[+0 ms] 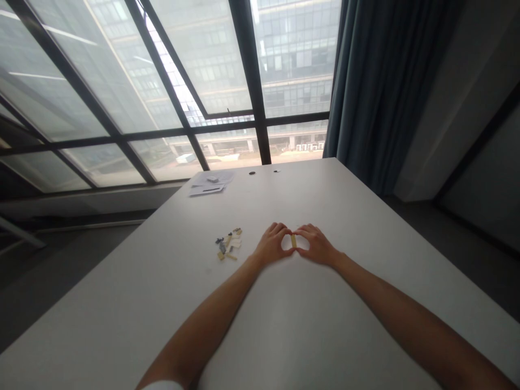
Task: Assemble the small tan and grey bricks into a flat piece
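Note:
Both my hands rest together on the white table [345,216], fingertips meeting. My left hand [271,245] and my right hand [316,245] pinch a small tan brick piece [293,241] between their thumbs and forefingers. Both hands have their fingers curled closed round it. A small heap of loose pieces [229,245], tan, white and dark grey, lies on the table just left of my left hand, apart from it.
Some papers with a small white object on them [211,183] lie at the table's far left corner. Two dark holes [264,172] sit near the far edge. Large windows stand behind the table, a dark curtain [377,92] at the right.

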The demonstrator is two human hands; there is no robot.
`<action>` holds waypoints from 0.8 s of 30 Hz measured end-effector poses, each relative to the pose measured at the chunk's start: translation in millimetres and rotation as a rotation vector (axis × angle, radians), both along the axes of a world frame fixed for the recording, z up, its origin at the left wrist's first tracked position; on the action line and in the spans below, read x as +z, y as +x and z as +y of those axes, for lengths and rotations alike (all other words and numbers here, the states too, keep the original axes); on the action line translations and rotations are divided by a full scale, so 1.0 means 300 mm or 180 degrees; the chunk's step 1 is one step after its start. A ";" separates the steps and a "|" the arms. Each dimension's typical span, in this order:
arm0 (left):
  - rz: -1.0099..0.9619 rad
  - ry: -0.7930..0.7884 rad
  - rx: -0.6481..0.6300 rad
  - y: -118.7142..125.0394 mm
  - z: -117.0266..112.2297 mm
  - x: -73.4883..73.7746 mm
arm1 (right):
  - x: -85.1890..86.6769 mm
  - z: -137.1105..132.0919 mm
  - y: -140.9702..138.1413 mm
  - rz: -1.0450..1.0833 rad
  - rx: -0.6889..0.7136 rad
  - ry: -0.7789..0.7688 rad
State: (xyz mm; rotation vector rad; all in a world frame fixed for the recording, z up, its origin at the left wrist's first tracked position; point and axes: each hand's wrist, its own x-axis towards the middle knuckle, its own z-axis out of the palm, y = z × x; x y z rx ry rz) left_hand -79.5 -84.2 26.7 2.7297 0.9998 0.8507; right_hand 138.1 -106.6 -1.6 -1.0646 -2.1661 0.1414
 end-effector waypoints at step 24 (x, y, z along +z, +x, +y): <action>-0.0204 0.0063 0.0031 -0.006 0.014 -0.024 | -0.004 0.011 0.002 0.0285 0.0077 -0.0034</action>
